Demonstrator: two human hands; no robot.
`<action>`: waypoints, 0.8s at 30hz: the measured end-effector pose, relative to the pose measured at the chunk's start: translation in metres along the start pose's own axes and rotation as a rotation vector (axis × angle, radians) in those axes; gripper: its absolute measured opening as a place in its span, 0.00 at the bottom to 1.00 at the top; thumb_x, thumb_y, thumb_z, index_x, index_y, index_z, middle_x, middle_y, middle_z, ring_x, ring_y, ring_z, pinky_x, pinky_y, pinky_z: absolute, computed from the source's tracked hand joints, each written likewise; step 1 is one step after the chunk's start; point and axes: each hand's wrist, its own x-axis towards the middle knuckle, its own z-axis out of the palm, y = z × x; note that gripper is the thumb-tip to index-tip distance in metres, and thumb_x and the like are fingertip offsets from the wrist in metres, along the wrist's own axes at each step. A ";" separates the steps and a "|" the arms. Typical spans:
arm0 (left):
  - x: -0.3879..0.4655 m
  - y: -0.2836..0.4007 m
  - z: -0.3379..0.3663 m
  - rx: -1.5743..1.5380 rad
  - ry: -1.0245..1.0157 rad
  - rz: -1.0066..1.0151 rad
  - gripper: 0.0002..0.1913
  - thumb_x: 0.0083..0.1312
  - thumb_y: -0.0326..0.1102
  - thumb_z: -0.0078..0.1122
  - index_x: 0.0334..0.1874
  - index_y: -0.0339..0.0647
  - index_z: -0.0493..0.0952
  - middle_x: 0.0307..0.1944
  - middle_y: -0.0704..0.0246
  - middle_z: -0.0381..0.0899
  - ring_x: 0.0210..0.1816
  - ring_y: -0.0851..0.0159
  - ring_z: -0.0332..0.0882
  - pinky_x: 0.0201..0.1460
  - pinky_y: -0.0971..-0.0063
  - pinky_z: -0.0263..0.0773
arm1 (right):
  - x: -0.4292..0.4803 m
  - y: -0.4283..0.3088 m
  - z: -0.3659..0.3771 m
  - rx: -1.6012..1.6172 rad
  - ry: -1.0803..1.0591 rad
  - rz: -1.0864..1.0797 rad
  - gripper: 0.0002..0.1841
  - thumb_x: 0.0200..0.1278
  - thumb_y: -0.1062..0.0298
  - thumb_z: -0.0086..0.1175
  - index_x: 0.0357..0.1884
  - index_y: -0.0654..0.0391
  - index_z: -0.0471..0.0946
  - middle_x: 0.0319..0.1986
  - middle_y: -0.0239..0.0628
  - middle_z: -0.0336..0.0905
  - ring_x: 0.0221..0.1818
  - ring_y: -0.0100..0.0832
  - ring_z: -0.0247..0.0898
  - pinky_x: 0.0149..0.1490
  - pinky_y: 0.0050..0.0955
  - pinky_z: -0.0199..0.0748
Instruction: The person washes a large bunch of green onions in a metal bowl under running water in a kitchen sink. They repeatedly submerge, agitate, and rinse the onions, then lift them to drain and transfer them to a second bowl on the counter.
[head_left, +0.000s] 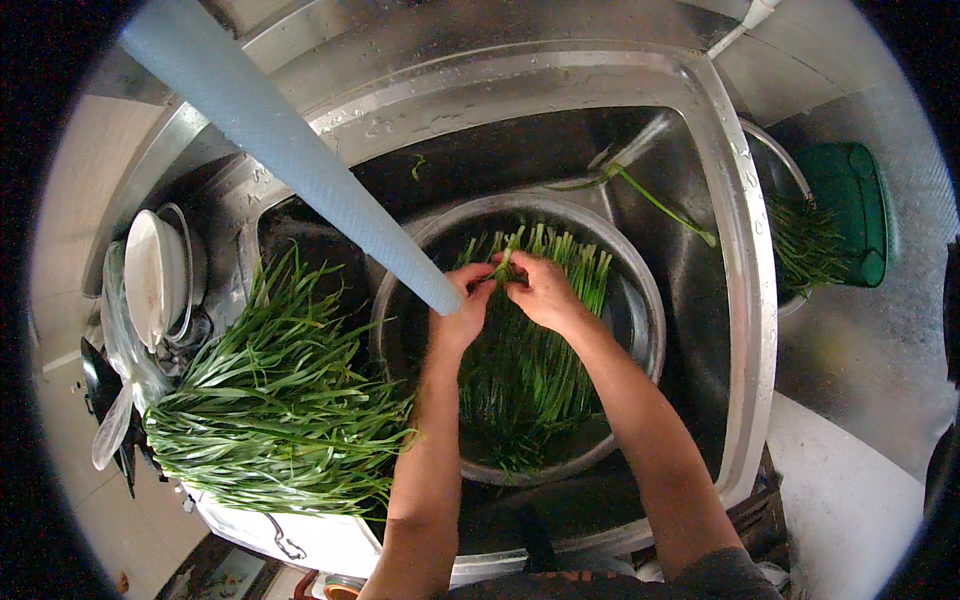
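Both hands meet over a round metal basin (646, 296) standing in a stainless steel sink. My left hand (465, 311) pinches a few green stalks (505, 262) near their pale cut ends. On the same stalks are the fingertips of my right hand (546, 291). Beneath them, a layer of long leafy greens, apparently garlic chives (570, 352), lies in the basin with cut ends at the far side. A light blue tube (300, 150) slants down from the upper left, and its lower end hides part of my left hand.
A large heap of the same greens (292, 405) spreads left of the basin. White bowls (154, 270) and a clear plastic bag (135, 382) sit beyond it. Loose stalks (664, 206) lie in the sink. Outside the right rim (754, 247) are more greens (802, 244) and a green plastic container (851, 214).
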 end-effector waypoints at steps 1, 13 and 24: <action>0.001 -0.005 -0.001 0.039 0.046 0.018 0.10 0.61 0.27 0.58 0.44 0.34 0.78 0.38 0.60 0.81 0.37 0.62 0.78 0.42 0.71 0.72 | 0.003 0.001 0.003 -0.032 0.013 -0.023 0.20 0.49 0.75 0.60 0.47 0.58 0.75 0.39 0.49 0.80 0.39 0.45 0.78 0.44 0.37 0.75; 0.005 -0.051 0.010 -0.081 0.187 -0.115 0.10 0.57 0.23 0.59 0.41 0.34 0.80 0.35 0.62 0.83 0.36 0.68 0.79 0.43 0.73 0.74 | 0.025 0.027 0.035 -0.349 -0.066 0.099 0.18 0.49 0.65 0.61 0.45 0.56 0.77 0.34 0.47 0.80 0.39 0.50 0.76 0.44 0.44 0.74; 0.001 -0.026 -0.001 -0.694 -0.068 -0.377 0.12 0.59 0.29 0.62 0.44 0.32 0.77 0.33 0.67 0.81 0.31 0.69 0.77 0.32 0.76 0.72 | 0.003 0.027 0.000 0.443 -0.070 0.161 0.16 0.52 0.70 0.63 0.43 0.62 0.77 0.32 0.33 0.80 0.35 0.24 0.74 0.42 0.25 0.72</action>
